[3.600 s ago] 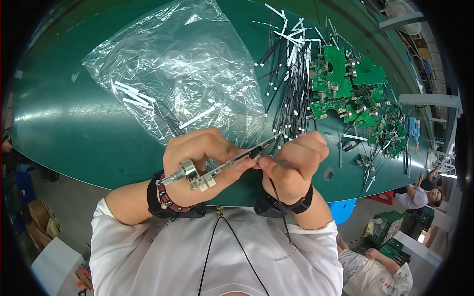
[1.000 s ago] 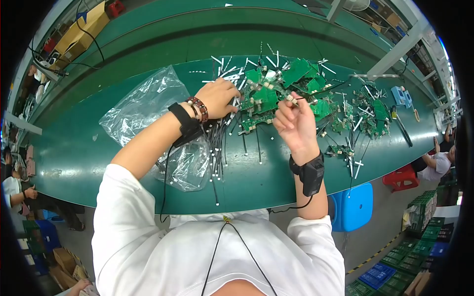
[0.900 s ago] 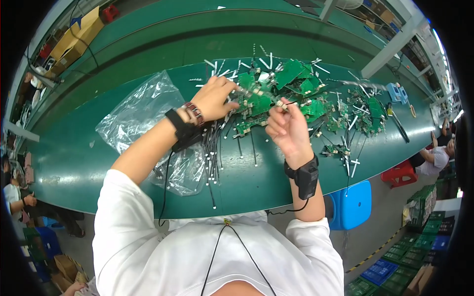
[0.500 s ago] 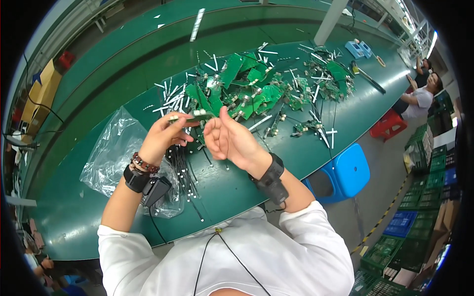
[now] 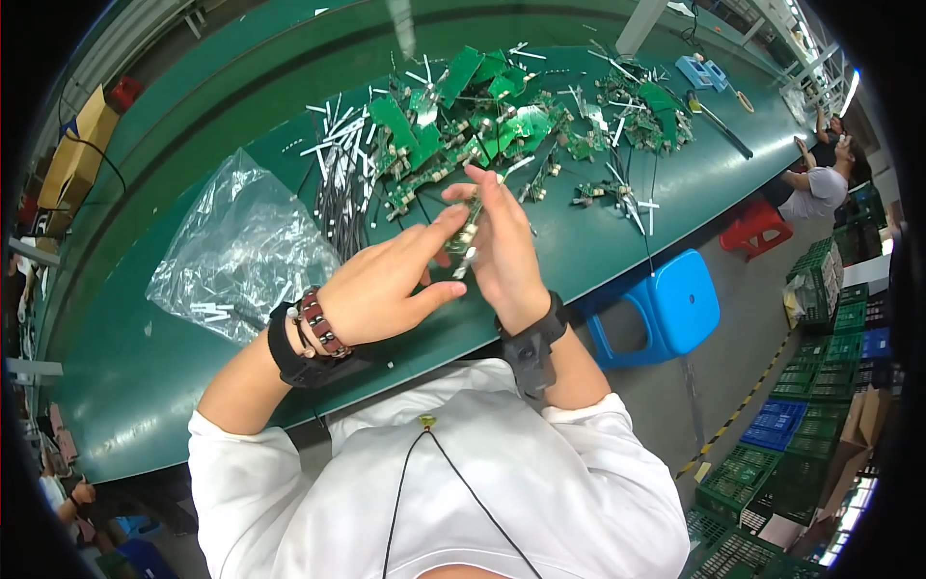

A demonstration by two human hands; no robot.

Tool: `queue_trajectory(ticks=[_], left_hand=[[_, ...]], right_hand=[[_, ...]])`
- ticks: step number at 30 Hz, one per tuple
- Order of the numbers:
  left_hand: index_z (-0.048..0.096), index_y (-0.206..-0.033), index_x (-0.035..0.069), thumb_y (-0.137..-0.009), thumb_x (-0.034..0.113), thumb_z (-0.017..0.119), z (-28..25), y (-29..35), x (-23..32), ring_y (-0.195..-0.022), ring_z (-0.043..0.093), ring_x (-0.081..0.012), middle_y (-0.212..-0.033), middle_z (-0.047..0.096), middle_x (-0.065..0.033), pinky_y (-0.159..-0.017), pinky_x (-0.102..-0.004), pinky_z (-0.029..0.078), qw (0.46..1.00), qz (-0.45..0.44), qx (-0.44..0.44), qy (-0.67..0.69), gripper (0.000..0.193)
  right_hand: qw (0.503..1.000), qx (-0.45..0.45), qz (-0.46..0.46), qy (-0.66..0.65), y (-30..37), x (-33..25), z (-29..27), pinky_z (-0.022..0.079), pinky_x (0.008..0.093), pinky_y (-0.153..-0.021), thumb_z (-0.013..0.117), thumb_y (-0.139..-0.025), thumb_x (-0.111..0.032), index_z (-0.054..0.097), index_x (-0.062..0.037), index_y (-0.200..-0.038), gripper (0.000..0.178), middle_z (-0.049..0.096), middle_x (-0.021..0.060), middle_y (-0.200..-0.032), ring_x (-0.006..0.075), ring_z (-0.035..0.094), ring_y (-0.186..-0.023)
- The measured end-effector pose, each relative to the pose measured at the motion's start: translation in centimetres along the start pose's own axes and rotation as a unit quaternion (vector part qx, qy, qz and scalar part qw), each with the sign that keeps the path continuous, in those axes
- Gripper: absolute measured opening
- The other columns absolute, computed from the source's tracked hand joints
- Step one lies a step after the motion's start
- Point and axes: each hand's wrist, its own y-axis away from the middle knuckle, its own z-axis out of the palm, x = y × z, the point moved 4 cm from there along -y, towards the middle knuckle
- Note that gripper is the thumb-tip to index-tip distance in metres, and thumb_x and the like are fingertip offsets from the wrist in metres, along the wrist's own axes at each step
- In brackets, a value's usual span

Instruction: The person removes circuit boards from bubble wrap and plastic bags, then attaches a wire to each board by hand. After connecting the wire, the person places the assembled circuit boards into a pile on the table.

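A narrow green circuit board strip [image 5: 469, 234] with small pale connectors stands tilted between my two hands. My left hand [image 5: 391, 282] comes from the left, its fingers along one side of the strip and its thumb by the lower end. My right hand [image 5: 505, 253] is closed around the upper part, with thumb and fingers on either side; some fingertips are hidden. Beyond them lies a heap of green circuit boards [image 5: 424, 140] with wires. A bundle of black cables with white ends [image 5: 340, 198] lies left of the heap.
A crumpled clear plastic bag [image 5: 236, 251] lies on the green table [image 5: 125, 405] at left. Another board pile [image 5: 641, 111], blue devices [image 5: 699, 72] and a black-handled tool [image 5: 723, 132] are farther right. A blue stool [image 5: 685, 304] stands by the table edge. People sit at far right.
Both hands have moved right and nearer to each other, bringing the board strip along. The strip has turned from nearly level to steep, and my right hand has closed on it. The view has shifted.
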Motion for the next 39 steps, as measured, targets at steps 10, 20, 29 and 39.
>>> queue_trajectory(ticks=[10, 20, 29, 39], left_hand=[[0.04, -0.12, 0.005, -0.071, 0.04, 0.058, 3.6, 1.9, -2.8, -0.114, 0.036, -0.0337, -0.124, 0.037, -0.0193, -0.093, -0.0421, 0.031, 0.955, 0.112, 0.001, -0.273, 0.063], [0.043, -0.117, 0.006, -0.059, 0.053, 0.061, 6.0, -0.3, -4.9, -0.118, 0.029, -0.0408, -0.124, 0.032, -0.026, -0.097, -0.0477, 0.026, 0.956, 0.012, -0.11, -0.273, 0.077], [0.044, -0.116, 0.004, -0.057, 0.056, 0.061, 7.2, -1.0, -5.7, -0.119, 0.024, -0.0406, -0.123, 0.03, -0.025, -0.099, -0.0497, 0.02, 0.934, -0.052, -0.153, -0.319, 0.08], [0.033, -0.129, 0.012, -0.066, 0.067, 0.044, 6.6, -0.8, -5.3, -0.129, 0.005, -0.0338, -0.138, 0.009, -0.0202, -0.104, -0.0426, 0.003, 0.882, -0.121, -0.232, -0.393, 0.084]], right_hand=[[0.892, -0.204, 0.07, 0.397, -4.2, -2.6, -3.7, 0.043, 0.0267, -0.05, 0.048, -0.085, -0.031, 0.029, -0.0028, -0.121, 0.049, 0.056, 0.0103, -0.079, 0.015, 0.053, -0.054], [0.798, -0.219, -0.076, 0.556, -2.9, 0.1, -4.2, 0.043, 0.0356, -0.052, 0.058, -0.075, -0.038, 0.027, -0.0047, -0.127, 0.069, 0.056, 0.0152, -0.078, 0.0301, 0.056, -0.061], [0.856, -0.293, 0.011, 0.427, -4.3, 0.0, -4.4, 0.046, 0.0403, -0.062, 0.059, -0.074, -0.032, 0.026, -0.0025, -0.126, 0.068, 0.051, 0.0198, -0.107, 0.0344, 0.057, -0.074], [0.864, -0.149, 0.018, 0.48, 3.4, -11.3, -10.0, 0.043, 0.0341, -0.072, 0.062, -0.072, -0.035, 0.036, -0.0024, -0.12, 0.063, 0.055, 0.0104, -0.085, 0.0281, 0.054, -0.072]])
